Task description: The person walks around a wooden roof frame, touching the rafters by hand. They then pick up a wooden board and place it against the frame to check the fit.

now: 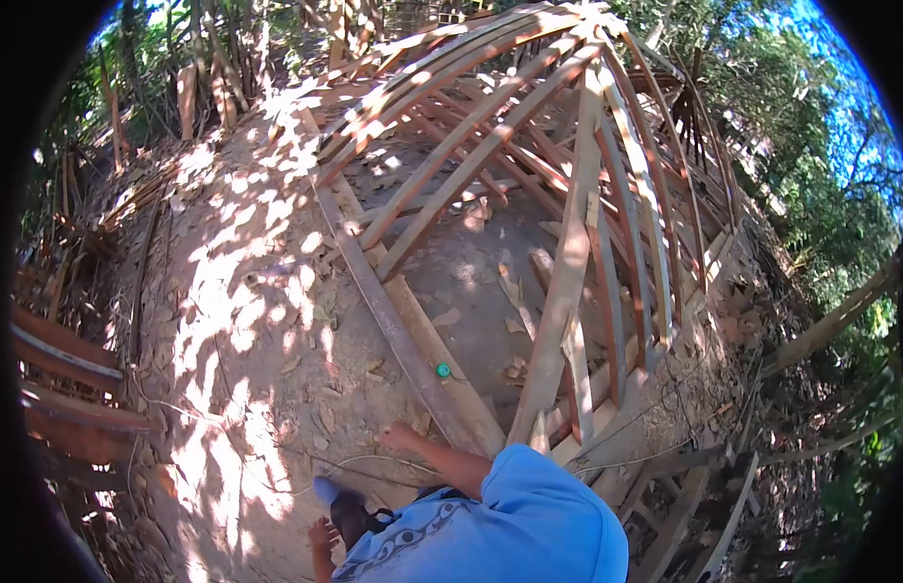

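Note:
My right hand [400,436] hangs over the sandy ground beside the wooden base beams, its fingers loosely curled, and nothing shows in it. Lower down, my left hand [323,533] is near my leg with its fingers a little apart and nothing visible in them. A small round green object [443,370], too small to name, lies on the pale plank [422,325]. Alongside that plank runs a darker beam [378,301]. Long slats [490,146] of the wooden frame rise from the base and meet at a peak [589,19].
Stacked boards [72,389] lie at the left edge. Dry leaves and a thin vine or cord [364,459] are on the ground near my foot [325,490]. More timber [675,515] lies at the lower right. Trees and a slanting log [830,321] border the right side.

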A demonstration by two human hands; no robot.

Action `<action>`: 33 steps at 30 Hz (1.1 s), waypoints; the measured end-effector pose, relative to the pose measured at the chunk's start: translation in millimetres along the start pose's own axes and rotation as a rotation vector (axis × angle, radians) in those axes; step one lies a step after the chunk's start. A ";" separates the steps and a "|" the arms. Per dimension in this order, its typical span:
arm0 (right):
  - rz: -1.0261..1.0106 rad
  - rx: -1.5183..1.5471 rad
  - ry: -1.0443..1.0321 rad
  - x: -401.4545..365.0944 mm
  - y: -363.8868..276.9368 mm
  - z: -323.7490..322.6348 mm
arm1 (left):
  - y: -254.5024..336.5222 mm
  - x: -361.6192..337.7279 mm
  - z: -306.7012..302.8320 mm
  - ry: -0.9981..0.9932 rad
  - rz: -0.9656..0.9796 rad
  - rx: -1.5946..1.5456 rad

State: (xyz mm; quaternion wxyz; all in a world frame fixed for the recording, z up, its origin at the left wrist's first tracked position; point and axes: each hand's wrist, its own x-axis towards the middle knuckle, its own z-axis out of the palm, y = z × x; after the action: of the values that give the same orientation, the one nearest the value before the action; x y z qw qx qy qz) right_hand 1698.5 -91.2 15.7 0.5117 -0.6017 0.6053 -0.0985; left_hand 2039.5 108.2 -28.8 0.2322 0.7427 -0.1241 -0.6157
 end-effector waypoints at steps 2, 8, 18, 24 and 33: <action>-0.208 -0.393 0.018 27.0 49.2 27.2 | 33.1 28.9 -18.6 -0.055 -0.027 0.101; 0.502 -0.087 0.290 -20.1 57.1 56.6 | 149.8 125.3 -114.2 -0.199 0.105 0.607; 0.212 -0.439 0.147 28.1 -33.5 94.1 | 381.1 254.2 -144.0 -0.067 0.329 0.529; 0.358 -0.296 0.263 98.9 -14.8 76.3 | 414.7 260.6 -74.9 -0.349 0.395 0.637; 0.211 -0.120 0.410 198.9 21.1 -59.3 | 442.4 302.8 -11.6 -0.310 -0.052 0.764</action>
State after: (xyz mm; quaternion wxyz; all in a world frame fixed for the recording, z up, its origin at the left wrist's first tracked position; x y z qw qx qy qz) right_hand 1690.8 -280.1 -72.4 0.3488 -0.5317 0.7610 -0.1286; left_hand 2159.6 -413.1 -66.7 -0.0973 0.6768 -0.3582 -0.6358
